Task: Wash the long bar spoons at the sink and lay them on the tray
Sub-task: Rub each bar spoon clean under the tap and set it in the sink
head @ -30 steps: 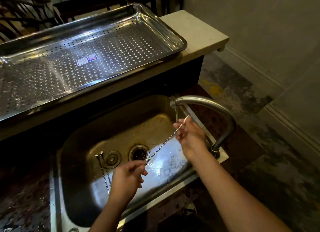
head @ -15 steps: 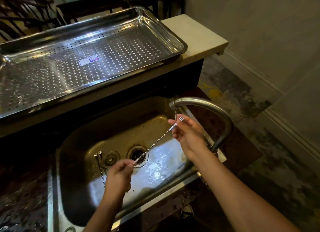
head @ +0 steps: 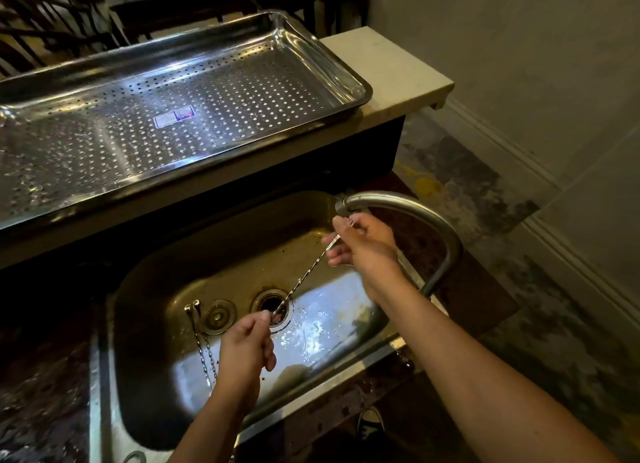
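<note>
Head view: the perforated tray (head: pixel 347 68) sits on a ledge (head: pixel 391 64) behind the sink (head: pixel 207 255). Over the basin, the left hand (head: pixel 246 348) pinches the low end of a thin, twisted steel spoon (head: pixel 304 275) by the drain (head: pixel 273 305). The spoon slants up to the right hand (head: pixel 365 246), which grips its top under the tap (head: pixel 398 203), nearer the tray.

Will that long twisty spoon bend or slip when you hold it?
Probably stiff: the bar spoon runs straight between the left hand and right hand without sagging. Likely light, since the left hand just pinches its lower end. It may be slippery under the faucet above the wet sink, though its twisted shaft should help grip.
</note>
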Available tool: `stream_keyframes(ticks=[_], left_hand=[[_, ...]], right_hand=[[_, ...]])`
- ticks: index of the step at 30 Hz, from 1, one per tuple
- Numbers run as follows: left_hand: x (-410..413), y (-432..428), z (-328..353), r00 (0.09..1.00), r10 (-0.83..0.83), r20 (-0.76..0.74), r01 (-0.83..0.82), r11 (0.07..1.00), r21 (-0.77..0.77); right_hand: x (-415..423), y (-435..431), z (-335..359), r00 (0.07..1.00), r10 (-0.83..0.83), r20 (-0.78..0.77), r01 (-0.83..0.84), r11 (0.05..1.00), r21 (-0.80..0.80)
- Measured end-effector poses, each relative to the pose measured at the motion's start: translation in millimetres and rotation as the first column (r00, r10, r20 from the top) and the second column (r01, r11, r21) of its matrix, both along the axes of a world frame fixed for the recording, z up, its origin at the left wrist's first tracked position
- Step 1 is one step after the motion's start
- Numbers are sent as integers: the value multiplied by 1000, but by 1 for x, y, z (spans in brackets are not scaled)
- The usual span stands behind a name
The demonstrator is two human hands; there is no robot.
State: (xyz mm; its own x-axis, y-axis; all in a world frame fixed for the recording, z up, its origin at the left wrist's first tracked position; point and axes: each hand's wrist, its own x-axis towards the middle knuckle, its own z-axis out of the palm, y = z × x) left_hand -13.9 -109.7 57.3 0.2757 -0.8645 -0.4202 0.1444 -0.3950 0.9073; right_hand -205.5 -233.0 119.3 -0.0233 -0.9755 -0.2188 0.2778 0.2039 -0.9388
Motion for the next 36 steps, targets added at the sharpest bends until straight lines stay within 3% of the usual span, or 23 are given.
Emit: stream_keyframes(ticks=[5, 7, 9, 11, 15, 20, 24, 27, 30, 32, 34, 36], left_hand=[[-15, -5, 8, 995, -41, -92, 39, 999, -29], [-21, -10, 13, 989, -92, -115, 88, 995, -40], [-23, -12, 16, 978, -123, -167, 119, 992, -31], [-22, -12, 19, 972, -152, -179, 150, 988, -28], [-20, -8, 15, 988, -153, -8, 153, 986, -65], [-14, -4, 7, 989, -136, 59, 137, 990, -27], [-11, -8, 8, 985, -160, -63, 159, 987, -11], [-7, -10, 8, 964, -118, -240, 130, 991, 36], [-5, -9, 8, 929, -111, -352, 140, 988, 60], [-7, -8, 8, 952, -131, -277, 150, 987, 50], [-10, -6, 8, 987, -136, -89, 138, 990, 18], [-8, -4, 6, 994, -103, 27, 104, 994, -22]], right_hand=[[10, 30, -14, 950, 312, 0, -311, 948, 67], [8, 30, -16, 970, 243, 33, -244, 968, 59], [-2, 16, -14, 994, 24, 103, -34, 995, 96], [-11, 3, -10, 982, -92, 163, 72, 989, 127], [-9, 6, -16, 981, 2, 193, -18, 997, 79], [-10, 8, -21, 999, -11, 45, 6, 993, 115], [-10, 3, -20, 995, -84, 51, 76, 986, 147], [-8, 12, -25, 994, 28, 102, -40, 992, 123], [-7, 16, -25, 988, 148, 50, -153, 981, 117], [-10, 12, -22, 995, 87, 52, -93, 987, 132], [-12, 9, -19, 997, 33, 65, -42, 990, 137], [-15, 8, -18, 995, 63, 82, -73, 990, 121]])
